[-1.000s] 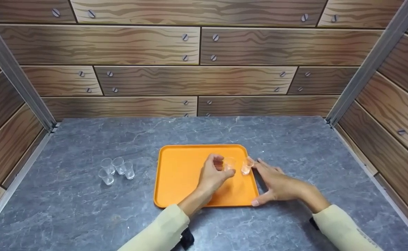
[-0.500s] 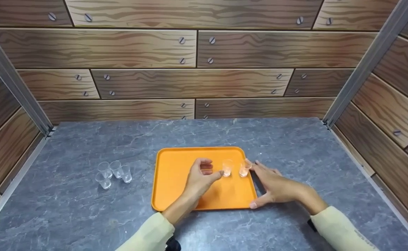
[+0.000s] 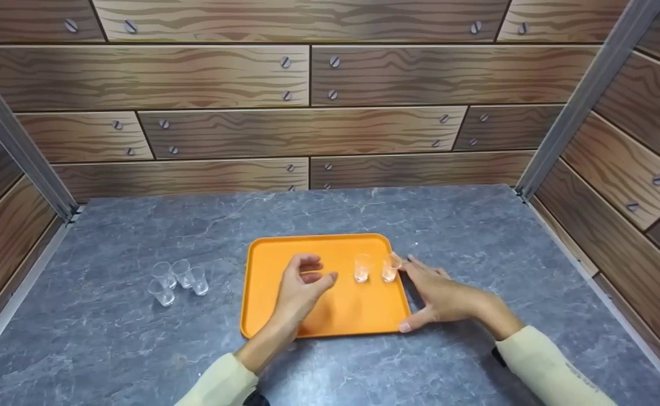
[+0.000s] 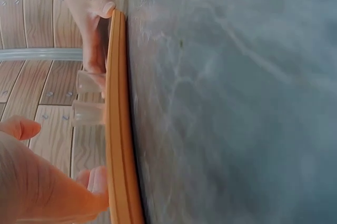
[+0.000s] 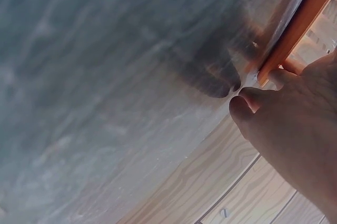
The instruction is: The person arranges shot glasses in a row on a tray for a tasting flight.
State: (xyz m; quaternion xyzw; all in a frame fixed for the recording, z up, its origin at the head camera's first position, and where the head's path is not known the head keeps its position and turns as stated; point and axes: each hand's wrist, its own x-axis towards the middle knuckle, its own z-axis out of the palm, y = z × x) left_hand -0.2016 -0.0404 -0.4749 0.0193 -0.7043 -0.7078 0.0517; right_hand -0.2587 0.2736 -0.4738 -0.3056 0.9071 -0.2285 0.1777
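Observation:
An orange tray (image 3: 330,332) lies on the table. Two small clear cups stand upright near its right side: a left cup (image 3: 362,268) and a right cup (image 3: 390,268) close to the rim. My left hand (image 3: 302,290) hovers over the middle of the tray, holding nothing, its fingers loosely bent and thumb apart. My right hand (image 3: 443,296) rests along the tray's right edge, thumb at the near corner and fingertips by the right cup. In the left wrist view, both cups rise from the tray (image 4: 118,129), beyond my left hand (image 4: 47,182).
Several more clear cups (image 3: 181,274) stand bunched on the grey marbled table (image 3: 138,349), left of the tray. Wood-patterned panels (image 3: 223,132) close off the back and both sides, with metal posts (image 3: 561,107) at the corners.
My left hand has let go of the left cup, which now stands on the tray, and has drawn back to the left. My right hand stays at the tray's edge.

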